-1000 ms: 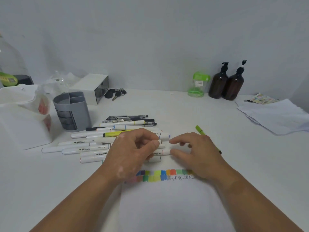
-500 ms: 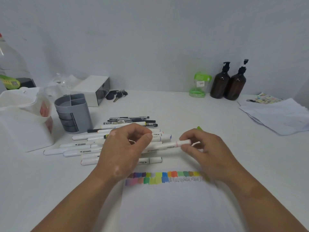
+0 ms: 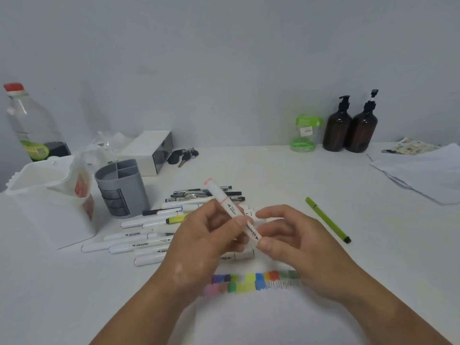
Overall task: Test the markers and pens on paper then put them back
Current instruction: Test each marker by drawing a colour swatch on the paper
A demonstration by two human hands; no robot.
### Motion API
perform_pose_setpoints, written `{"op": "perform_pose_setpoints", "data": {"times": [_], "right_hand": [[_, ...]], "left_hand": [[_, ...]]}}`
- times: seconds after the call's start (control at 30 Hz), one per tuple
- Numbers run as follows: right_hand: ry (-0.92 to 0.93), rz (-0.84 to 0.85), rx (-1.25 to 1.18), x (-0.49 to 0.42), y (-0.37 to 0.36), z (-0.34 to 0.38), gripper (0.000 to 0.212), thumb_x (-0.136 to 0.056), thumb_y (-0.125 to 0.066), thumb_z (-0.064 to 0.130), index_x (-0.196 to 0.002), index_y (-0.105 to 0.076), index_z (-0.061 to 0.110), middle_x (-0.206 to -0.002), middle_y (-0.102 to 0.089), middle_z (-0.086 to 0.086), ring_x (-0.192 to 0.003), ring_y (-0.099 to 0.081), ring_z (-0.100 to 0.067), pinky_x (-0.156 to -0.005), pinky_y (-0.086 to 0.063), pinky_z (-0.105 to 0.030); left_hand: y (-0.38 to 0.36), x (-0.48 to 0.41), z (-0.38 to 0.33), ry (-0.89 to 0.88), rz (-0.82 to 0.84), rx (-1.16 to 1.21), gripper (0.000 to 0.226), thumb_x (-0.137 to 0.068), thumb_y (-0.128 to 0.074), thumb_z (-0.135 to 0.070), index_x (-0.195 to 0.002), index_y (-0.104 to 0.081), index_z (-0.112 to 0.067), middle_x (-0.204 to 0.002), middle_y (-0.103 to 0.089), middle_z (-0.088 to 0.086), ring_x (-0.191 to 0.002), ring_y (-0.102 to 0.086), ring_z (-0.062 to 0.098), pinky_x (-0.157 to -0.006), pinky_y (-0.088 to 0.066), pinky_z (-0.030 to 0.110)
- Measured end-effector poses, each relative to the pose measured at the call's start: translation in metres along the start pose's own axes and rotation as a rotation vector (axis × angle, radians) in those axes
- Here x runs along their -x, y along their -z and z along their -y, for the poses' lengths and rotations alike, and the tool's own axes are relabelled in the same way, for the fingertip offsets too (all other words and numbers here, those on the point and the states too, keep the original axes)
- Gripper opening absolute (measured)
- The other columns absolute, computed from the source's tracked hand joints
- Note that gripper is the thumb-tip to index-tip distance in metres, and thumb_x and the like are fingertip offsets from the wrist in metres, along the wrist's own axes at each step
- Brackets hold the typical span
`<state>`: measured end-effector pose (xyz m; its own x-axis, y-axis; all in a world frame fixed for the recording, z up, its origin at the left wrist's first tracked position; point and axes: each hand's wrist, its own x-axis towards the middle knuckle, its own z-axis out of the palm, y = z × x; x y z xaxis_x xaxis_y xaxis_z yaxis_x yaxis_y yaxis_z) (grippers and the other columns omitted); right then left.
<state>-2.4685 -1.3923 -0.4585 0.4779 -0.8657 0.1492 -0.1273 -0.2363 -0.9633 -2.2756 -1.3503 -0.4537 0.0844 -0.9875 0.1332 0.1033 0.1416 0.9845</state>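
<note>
Above the swatch row [image 3: 249,282] on the paper [image 3: 261,319], you hold a white, pink-banded marker [image 3: 230,210] tilted, banded end up and away. Left hand [image 3: 199,245]: fingers curled round the barrel's middle. Right hand [image 3: 293,242]: thumb and fingertips pinch the lower end, probably the cap. Risk 1: a stiff cap letting go all at once would jerk your hands apart, and the nib could streak your fingers or the table [image 3: 373,257]. Risk 2: a cap set down loose may roll into the marker pile [image 3: 139,242] beside your left hand and vanish among look-alikes. Risk 3: dropping this one into that pile, not the grey pen holder [image 3: 122,188], would mix tested with untested. Room left in the row under your right hand: cannot tell.
</note>
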Motion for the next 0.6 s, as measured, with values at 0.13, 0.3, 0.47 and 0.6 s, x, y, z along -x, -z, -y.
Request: {"op": "perform_pose_setpoints", "data": {"times": [0.13, 0.3, 0.47, 0.6], "right_hand": [[-0.013, -0.05, 0.009, -0.002, 0.004, -0.003, 0.023, -0.091, -0.075, 0.012, -0.086, -0.069, 0.033, -0.075, -0.075, -0.001, -0.066, -0.068, -0.016, -0.065, -0.056, -0.027], [0.025, -0.192, -0.156, -0.004, 0.023, -0.006, 0.009, -0.076, -0.079, 0.02, -0.083, -0.074, 0.02, -0.067, -0.068, -0.004, -0.058, -0.06, -0.016, -0.057, -0.053, -0.024], [0.016, -0.205, -0.301, -0.004, 0.024, -0.011, 0.02, -0.067, -0.08, 0.027, -0.084, -0.074, 0.018, -0.065, -0.056, -0.003, -0.06, -0.051, -0.02, -0.056, -0.047, -0.027], [0.024, -0.132, -0.38, -0.005, 0.017, -0.012, 0.016, -0.071, -0.08, 0.023, -0.085, -0.073, 0.018, -0.067, -0.055, -0.002, -0.062, -0.05, -0.019, -0.054, -0.046, -0.027]], "left_hand": [[0.005, -0.005, 0.001, 0.078, -0.048, 0.215, 0.015, -0.074, -0.082, -0.011, -0.088, -0.076, -0.012, -0.087, -0.072, 0.016, -0.077, -0.069, 0.024, -0.071, -0.058, 0.027], [0.016, -0.008, -0.001, 0.013, -0.112, -0.021, 0.024, -0.072, -0.086, -0.014, -0.092, -0.076, -0.024, -0.086, -0.075, 0.004, -0.079, -0.073, 0.02, -0.077, -0.057, 0.025], [0.008, 0.002, 0.005, -0.224, 0.04, -0.771, 0.017, -0.089, -0.074, -0.031, -0.099, -0.072, -0.045, -0.093, -0.068, -0.03, -0.082, -0.062, -0.005, -0.066, -0.043, 0.006], [0.002, 0.003, 0.01, -0.28, 0.145, -0.838, 0.021, -0.101, -0.053, -0.035, -0.115, -0.07, -0.033, -0.086, -0.063, -0.025, -0.081, -0.057, 0.0, -0.067, -0.041, 0.01]]}}
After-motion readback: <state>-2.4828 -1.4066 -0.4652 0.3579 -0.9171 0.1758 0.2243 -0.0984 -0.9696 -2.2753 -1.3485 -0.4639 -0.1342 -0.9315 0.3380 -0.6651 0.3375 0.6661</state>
